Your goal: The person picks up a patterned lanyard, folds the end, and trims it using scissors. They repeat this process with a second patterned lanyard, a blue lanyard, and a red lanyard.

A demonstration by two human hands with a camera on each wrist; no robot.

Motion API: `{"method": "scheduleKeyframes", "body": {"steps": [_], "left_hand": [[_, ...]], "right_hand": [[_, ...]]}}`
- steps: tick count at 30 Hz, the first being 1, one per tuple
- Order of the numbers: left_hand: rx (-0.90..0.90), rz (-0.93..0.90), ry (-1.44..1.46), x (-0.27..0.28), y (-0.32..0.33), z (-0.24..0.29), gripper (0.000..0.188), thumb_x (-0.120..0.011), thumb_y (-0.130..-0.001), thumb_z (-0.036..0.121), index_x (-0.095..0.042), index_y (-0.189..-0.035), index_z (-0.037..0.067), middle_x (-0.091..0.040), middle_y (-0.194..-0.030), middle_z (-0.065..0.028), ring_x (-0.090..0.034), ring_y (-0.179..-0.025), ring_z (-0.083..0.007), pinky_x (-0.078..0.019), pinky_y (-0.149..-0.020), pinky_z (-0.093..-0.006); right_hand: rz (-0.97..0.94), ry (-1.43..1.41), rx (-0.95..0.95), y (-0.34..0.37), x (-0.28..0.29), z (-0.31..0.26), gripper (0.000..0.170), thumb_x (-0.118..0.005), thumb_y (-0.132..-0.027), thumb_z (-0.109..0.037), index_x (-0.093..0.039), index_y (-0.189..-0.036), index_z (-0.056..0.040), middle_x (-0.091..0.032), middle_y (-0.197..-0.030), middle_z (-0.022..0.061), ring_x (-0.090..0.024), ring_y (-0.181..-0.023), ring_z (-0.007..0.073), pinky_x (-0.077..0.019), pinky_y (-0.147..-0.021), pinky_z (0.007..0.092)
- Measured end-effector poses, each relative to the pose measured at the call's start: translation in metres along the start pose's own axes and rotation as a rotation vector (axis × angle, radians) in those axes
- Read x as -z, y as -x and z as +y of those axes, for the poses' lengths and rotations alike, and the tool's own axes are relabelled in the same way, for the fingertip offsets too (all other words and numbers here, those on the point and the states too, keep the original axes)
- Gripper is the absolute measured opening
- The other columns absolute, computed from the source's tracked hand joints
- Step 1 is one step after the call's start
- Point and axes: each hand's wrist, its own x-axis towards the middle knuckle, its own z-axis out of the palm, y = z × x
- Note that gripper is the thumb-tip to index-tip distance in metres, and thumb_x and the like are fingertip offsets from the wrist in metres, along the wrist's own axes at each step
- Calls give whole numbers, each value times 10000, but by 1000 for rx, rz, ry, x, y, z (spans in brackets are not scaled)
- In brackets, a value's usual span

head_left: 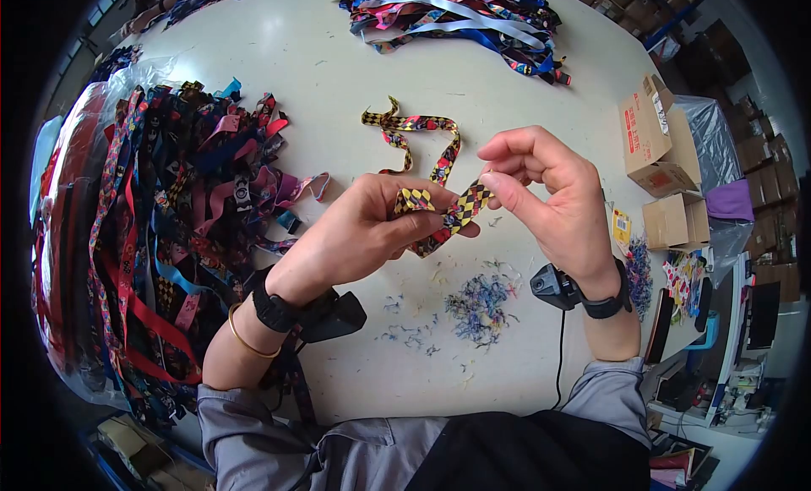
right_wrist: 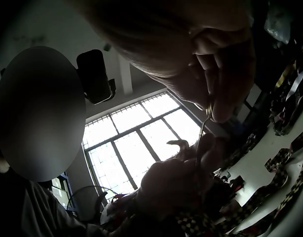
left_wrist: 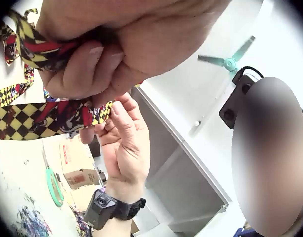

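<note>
I stand at a broad white table point(head_left: 524, 381) whose left side, as I see it, carries a big heap of multicoloured printed fabric straps point(head_left: 182, 204), with a second, smaller heap of printed straps with pale blue bands across it point(head_left: 456, 22) along the far edge. To the right stands a brown cardboard box with red print point(head_left: 642, 140), its flaps up, and just nearer me a smaller plain cardboard box point(head_left: 672, 222). My left hand point(head_left: 363, 220) is curled round a yellow-and-black chequered fabric strap with red printed figures point(head_left: 467, 208), gripping a folded stretch of it above the middle of the table. My right hand point(head_left: 553, 182) pinches one end of that strap between thumb and forefinger, the other fingers bent. The rest of the strap lies beyond my hands in bends on the tabletop, between the two heaps. Below my hands is a loose scatter of bluish thread scraps point(head_left: 481, 309). The left wrist view also shows a pair of green-handled scissors point(left_wrist: 54, 187) on the table, near the brown box.
</note>
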Motion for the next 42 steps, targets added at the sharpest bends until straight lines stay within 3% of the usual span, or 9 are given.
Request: {"method": "scheduleKeyframes", "body": {"steps": [4, 13, 16, 22, 31, 34, 42], "left_hand": [[46, -24, 13, 0, 0, 3, 236, -557, -974, 119, -643, -1168, 16, -739, -994, -73, -340, -546, -10, -378, -529, -181], [37, -40, 82, -1, 0, -1, 146, -612, -968, 171, -639, -969, 27, -719, -895, -42, -628, -752, -29, -472, -616, -182], [7, -17, 103, -4, 2, -1, 148, -618, -966, 171, -620, -924, 29, -683, -812, -11, -608, -711, -34, -474, -611, -193], [14, -22, 27, -11, 4, -4, 128, -626, -956, 139, -628, -911, 19, -599, -715, 25, -538, -608, -32, -432, -560, -198], [68, 33, -104, -13, 4, 3, 147, -651, -939, 152, -647, -880, 17, -560, -681, 47, -448, -552, -5, -351, -493, -199], [67, 43, -118, -13, 5, 2, 160, -657, -938, 168, -652, -868, 24, -552, -673, 53, -433, -538, 0, -341, -482, -197], [54, 61, -107, -17, 7, 7, 162, -662, -937, 183, -658, -878, 32, -525, -631, 71, -428, -527, 2, -332, -476, -191]], "right_hand": [[-3, -23, -23, 1, 1, 2, 155, -642, -883, -12, -611, -1034, 0, -673, -837, 60, -635, -702, 93, -521, -659, 233], [-59, -75, -61, 8, -2, -6, 173, -655, -879, -22, -610, -1045, 3, -671, -878, 63, -632, -764, 83, -518, -668, 232], [-91, -157, -128, 11, 5, -5, 185, -660, -875, -18, -607, -1050, 10, -668, -871, 58, -630, -765, 85, -511, -676, 230], [-121, -61, -10, 21, -2, -5, 187, -668, -872, -18, -602, -1045, 6, -646, -852, 38, -602, -735, 77, -491, -681, 228], [-24, -49, -37, 25, 13, 1, 161, -673, -872, -21, -606, -1018, -7, -643, -792, 10, -578, -687, 67, -477, -649, 224], [-158, 12, -75, 27, 20, -8, 135, -677, -872, -25, -618, -992, -7, -641, -782, 11, -577, -678, 69, -473, -640, 219], [-189, 142, 57, 30, 5, -11, 137, -703, -835, -26, -621, -943, -10, -650, -774, 66, -644, -676, 159, -495, -629, 275]]}}
